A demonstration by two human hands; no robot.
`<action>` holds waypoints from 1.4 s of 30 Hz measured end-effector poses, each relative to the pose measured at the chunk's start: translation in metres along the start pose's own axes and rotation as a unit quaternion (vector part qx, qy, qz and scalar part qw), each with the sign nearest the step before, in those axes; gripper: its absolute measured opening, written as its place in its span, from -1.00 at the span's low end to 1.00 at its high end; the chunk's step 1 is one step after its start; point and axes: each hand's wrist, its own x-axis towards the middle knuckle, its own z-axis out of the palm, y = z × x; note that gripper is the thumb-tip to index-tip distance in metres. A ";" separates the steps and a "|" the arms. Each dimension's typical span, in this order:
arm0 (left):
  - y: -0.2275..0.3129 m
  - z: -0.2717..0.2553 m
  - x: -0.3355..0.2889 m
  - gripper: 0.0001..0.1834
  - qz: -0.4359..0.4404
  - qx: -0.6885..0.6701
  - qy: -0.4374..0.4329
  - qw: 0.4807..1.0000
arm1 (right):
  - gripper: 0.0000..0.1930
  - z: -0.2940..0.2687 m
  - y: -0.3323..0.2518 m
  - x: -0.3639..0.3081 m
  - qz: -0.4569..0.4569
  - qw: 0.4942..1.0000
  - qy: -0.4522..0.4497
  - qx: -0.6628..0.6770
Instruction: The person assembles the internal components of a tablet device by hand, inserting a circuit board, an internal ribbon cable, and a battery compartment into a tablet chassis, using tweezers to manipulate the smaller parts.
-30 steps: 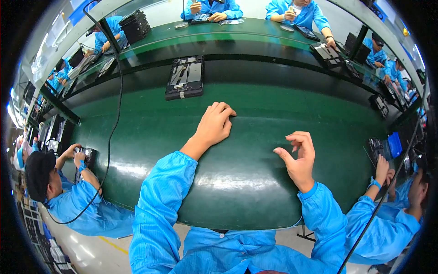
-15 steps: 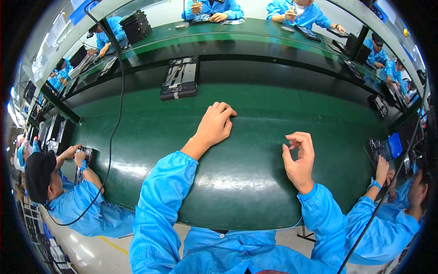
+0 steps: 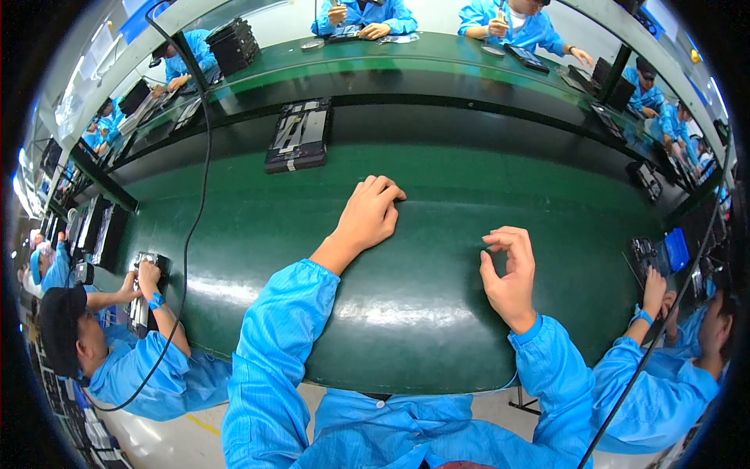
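My left hand rests palm down on the green work surface, its fingers loosely bent and holding nothing that I can see. To its right, my right hand stands on its side with thumb and fingertips curved toward each other. A gap shows between them, with nothing in it. Beyond my left hand, up and to the left, lies a flat dark device with grey metal plates on top. Its near end overhangs the green surface from a dark strip, and neither hand touches it.
A black cable hangs down on the left, another on the right. Co-workers in blue sit at both sides; the left one handles a dark device. A blue item lies at right. More people work across the bench.
The flat dark device has shifted a little to the left. The co-worker at left has drawn a device nearer. My left hand is still; my right has barely moved left.
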 end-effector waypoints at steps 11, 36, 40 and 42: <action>0.008 0.011 0.010 -0.79 -0.003 0.001 -0.010 1.000 | -0.77 -0.013 0.011 0.003 0.016 0.999 0.020 -0.021; 0.021 0.033 0.022 -0.79 -0.003 0.008 -0.012 1.000 | -0.66 -0.035 0.034 0.000 0.021 0.998 0.053 -0.012; 0.026 0.040 0.026 -0.78 -0.003 0.007 -0.013 1.000 | -0.64 -0.041 0.039 0.001 0.017 0.999 0.048 -0.016; 0.027 0.040 0.026 -0.78 -0.002 0.007 -0.013 1.000 | -0.63 -0.042 0.039 0.000 0.009 0.999 0.050 -0.016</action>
